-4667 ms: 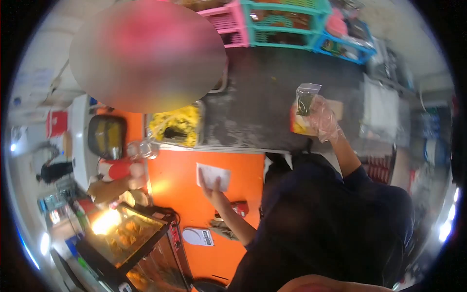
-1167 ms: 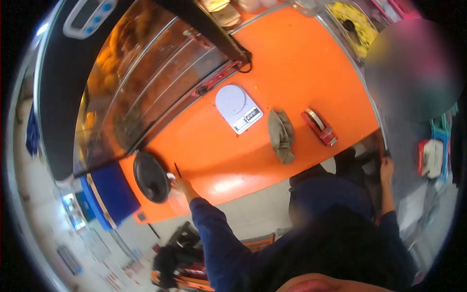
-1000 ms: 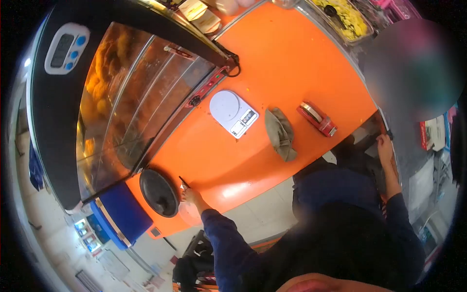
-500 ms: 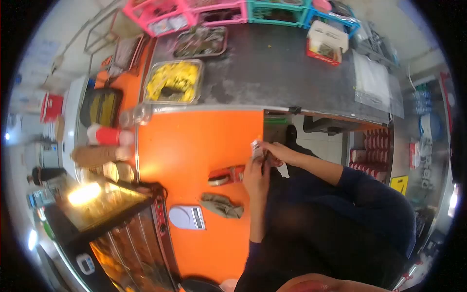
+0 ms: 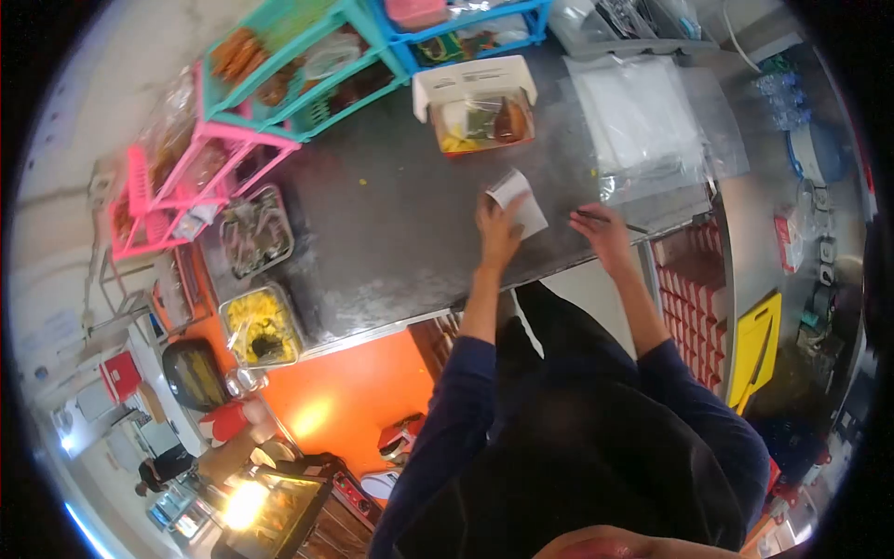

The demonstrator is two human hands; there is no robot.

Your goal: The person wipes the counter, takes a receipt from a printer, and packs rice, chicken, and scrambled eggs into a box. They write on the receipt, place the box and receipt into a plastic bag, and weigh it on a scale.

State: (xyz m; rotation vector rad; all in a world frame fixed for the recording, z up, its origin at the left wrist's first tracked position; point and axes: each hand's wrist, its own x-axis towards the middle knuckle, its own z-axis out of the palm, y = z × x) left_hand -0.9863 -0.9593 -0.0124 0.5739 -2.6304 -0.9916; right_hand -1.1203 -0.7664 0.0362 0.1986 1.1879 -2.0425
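Observation:
My left hand (image 5: 498, 233) is over the dark metal counter, its fingers on a small white paper slip (image 5: 531, 212) that curls up at its far end. Some of the slip is hidden under those fingers. To the right, my right hand (image 5: 603, 238) is closed round a thin dark pen (image 5: 626, 224), whose other end points right. Beyond the slip stands an open cardboard food box (image 5: 484, 82) with packed food inside, apart from both hands.
Clear plastic bags with white sheets (image 5: 643, 116) lie at the right. Pink (image 5: 191, 191) and teal racks (image 5: 279, 88) line the back left. A tray of yellow food (image 5: 261, 326) sits near the orange counter (image 5: 358, 391). A lit glass warmer (image 5: 279, 512) is lower left.
The view and my body have turned toward the dark counter. My hands, together by the orange counter before, are now apart, with the paper slip at the left and the pen at the right.

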